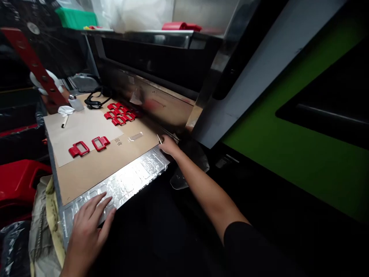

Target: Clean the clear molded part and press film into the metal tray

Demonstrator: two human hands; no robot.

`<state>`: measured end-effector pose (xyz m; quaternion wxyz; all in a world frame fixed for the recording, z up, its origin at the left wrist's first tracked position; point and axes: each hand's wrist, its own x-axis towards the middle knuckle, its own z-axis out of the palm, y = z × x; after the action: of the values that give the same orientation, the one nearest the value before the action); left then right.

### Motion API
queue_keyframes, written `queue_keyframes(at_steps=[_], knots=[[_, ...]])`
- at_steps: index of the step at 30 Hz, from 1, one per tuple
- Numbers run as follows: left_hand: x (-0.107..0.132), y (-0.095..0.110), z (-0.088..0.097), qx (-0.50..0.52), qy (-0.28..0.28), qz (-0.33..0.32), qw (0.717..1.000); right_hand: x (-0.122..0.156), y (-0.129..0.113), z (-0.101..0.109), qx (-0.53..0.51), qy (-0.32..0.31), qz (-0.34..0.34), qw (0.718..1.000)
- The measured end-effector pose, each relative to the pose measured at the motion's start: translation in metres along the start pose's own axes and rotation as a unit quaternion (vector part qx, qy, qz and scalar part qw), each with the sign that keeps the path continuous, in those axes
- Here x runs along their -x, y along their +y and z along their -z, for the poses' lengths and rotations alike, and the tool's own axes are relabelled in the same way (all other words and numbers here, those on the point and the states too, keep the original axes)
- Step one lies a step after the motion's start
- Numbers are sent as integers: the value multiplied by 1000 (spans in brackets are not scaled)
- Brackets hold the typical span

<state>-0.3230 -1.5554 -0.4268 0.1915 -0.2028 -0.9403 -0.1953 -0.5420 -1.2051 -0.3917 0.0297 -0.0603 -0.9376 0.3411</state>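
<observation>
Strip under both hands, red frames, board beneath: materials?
Strip: looks like clear glossy plastic film or blister, crinkled glare, moulded pockets. Red frames: probably moulded plastic, uniform glossy red. Board: likely cardboard, matte brown. Left hand lies flat; right hand touches the end.

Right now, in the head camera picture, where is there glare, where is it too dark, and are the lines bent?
Head view: glare sits on the silver foil strip under the left hand and on the metal panel behind the red parts; the area below the right hand is nearly black; straight edges lean and fan outward, a wide-lens distortion; the far shelf looks soft.
</observation>
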Motion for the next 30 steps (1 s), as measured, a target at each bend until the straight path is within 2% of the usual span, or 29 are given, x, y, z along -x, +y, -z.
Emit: queue_keyframes(at_steps=[3, 6, 9, 11, 14, 19, 25, 28, 30], knots=[[-53, 36, -18, 5, -52, -38, 998, 34, 24, 9, -55, -30, 30, 998], [-110, 70, -45, 5, -103, -71, 992, 76, 48, 17, -113, -33, 51, 992], [-156, 89, -78, -7, -161, -78, 984, 108, 63, 22, -176, -35, 45, 983], [-174, 93, -96, -6, -178, -68, 982, 120, 67, 24, -198, -36, 34, 979], [-182, 93, -110, 6, -167, -40, 985, 122, 66, 25, -185, -20, 46, 981], [-181, 92, -110, 20, -160, -16, 987, 109, 59, 18, -137, 23, 120, 983], [-186, 87, -116, 34, -169, -5, 985, 103, 60, 9, -86, 46, 153, 983], [-187, 86, -107, 44, -157, -15, 987, 109, 68, 7, -130, 81, 130, 980], [-181, 84, -89, 47, -113, -11, 992, 117, 71, 7, -161, 112, 83, 977]])
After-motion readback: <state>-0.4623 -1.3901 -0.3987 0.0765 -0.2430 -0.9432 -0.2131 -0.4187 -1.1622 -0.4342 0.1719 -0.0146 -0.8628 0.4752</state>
